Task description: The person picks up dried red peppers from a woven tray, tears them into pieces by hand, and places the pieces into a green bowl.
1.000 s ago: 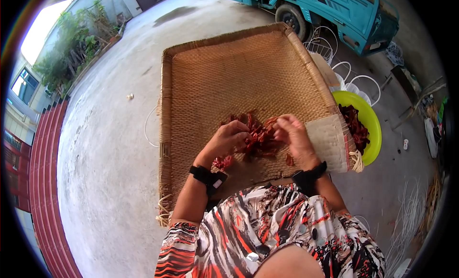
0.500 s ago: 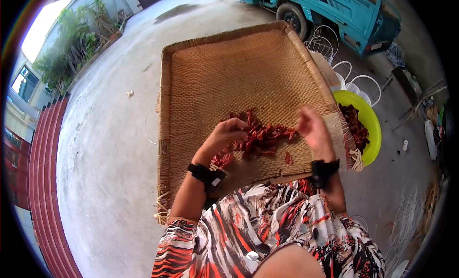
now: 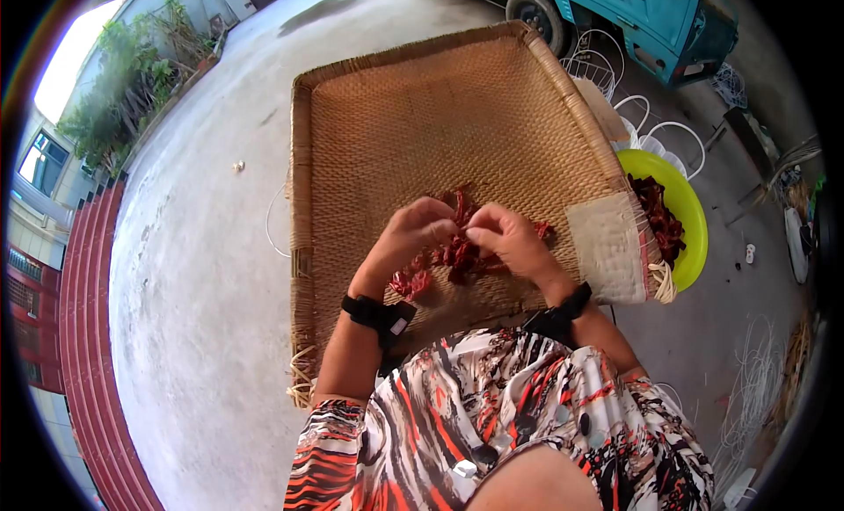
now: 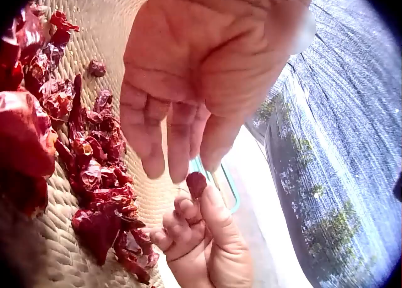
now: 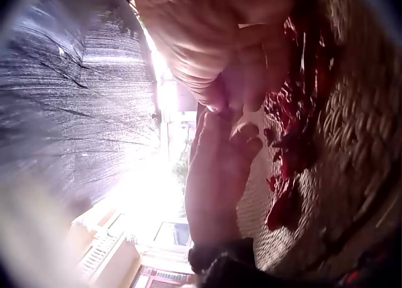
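Observation:
Dried red chilies (image 3: 459, 252) lie in a loose heap on a woven basket tray (image 3: 440, 124). My right hand (image 3: 514, 243) pinches a small dark red dried chili (image 4: 196, 184) between thumb and finger. Just above it in the left wrist view, my left hand (image 4: 188, 68) has its fingers extended and loosely bent, with a gap between thumb and fingers. Their fingertips come close together over the heap in the head view. In the right wrist view the left hand (image 5: 217, 181) meets the right hand's fingers, and glare blurs the contact.
A yellow-green basin (image 3: 694, 239) holding more dried chilies stands by the tray's right side. A cloth patch (image 3: 607, 247) covers the tray's near right corner. White-handled containers (image 3: 668, 151) and a teal cargo vehicle (image 3: 615, 19) are beyond. Concrete ground (image 3: 202, 247) lies to the left.
My right hand lifted away to the right of the heap, then came back left to meet my left hand. The left hand has stayed over the chilies, shifting slightly.

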The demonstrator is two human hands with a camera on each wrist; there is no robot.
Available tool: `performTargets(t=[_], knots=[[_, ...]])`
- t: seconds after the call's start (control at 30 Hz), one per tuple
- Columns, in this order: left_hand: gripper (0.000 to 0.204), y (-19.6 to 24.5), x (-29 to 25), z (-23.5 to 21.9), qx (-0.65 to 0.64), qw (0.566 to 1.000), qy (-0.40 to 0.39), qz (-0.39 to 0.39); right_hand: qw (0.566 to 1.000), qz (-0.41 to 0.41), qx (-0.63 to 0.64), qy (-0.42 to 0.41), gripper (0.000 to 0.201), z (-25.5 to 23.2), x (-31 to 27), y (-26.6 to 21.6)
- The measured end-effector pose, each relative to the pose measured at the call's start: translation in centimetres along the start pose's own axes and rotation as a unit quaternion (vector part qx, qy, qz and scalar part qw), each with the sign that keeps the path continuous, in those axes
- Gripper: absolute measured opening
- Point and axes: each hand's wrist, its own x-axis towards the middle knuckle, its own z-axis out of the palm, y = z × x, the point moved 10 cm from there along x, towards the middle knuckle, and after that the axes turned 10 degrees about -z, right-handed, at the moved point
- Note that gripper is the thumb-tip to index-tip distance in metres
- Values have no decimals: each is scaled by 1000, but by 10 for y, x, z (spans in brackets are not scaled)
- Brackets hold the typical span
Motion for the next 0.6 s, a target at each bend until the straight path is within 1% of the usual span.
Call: performTargets(t=[0.03, 0.07, 0.1, 0.13, 0.17, 0.2, 0.23, 0.27, 0.3, 0.33, 0.37, 0.4, 0.47, 0.5, 0.57, 0.6], knots=[[22, 1, 0, -8, -21, 999, 30, -5, 1000, 24, 3, 14, 9, -9, -3, -5], [21, 1, 2, -21, 15, 997, 67, 18, 998, 22, 18, 56, 8, -26, -3, -10], [21, -6, 5, -37, 38, 993, 114, 21, 994, -12, 36, 100, 8, -47, -3, -13], [21, -13, 7, -54, 60, 985, 160, 23, 984, -27, 53, 170, 10, -72, -8, -17], [21, -20, 7, -68, 82, 975, 207, 25, 961, -36, 119, 246, 11, -100, -16, -13], [24, -17, 4, -75, 137, 959, 245, 40, 937, -57, 160, 306, 11, -125, -25, -14], [25, -24, 6, -80, 149, 955, 254, 32, 918, -81, 200, 333, 11, -148, -33, -18], [27, -32, 9, -85, 160, 951, 264, 24, 871, -105, 296, 378, 13, -173, -42, -8], [29, -36, 10, -88, 172, 947, 272, 16, 844, -130, 387, 349, 15, -197, -43, 1], [31, -30, 8, -84, 262, 922, 283, 35, 818, -151, 409, 375, 17, -216, -54, 1], [33, -24, 5, -77, 350, 888, 292, 53, 791, -172, 430, 401, 18, -226, -62, 0], [35, -17, 3, -68, 435, 847, 298, 72, 780, -148, 445, 415, 19, -225, -65, 2], [35, -22, 3, -67, 422, 855, 299, 22, 754, -100, 473, 443, 21, -222, -70, 8], [35, -25, 3, -68, 416, 859, 300, -2, 771, -90, 468, 422, 21, -218, -66, 14], [34, -25, 3, -68, 439, 850, 291, 6, 801, -69, 457, 381, 20, -209, -58, 30], [34, -27, 4, -69, 451, 846, 286, 10, 831, -62, 430, 347, 16, -193, -52, 27]])
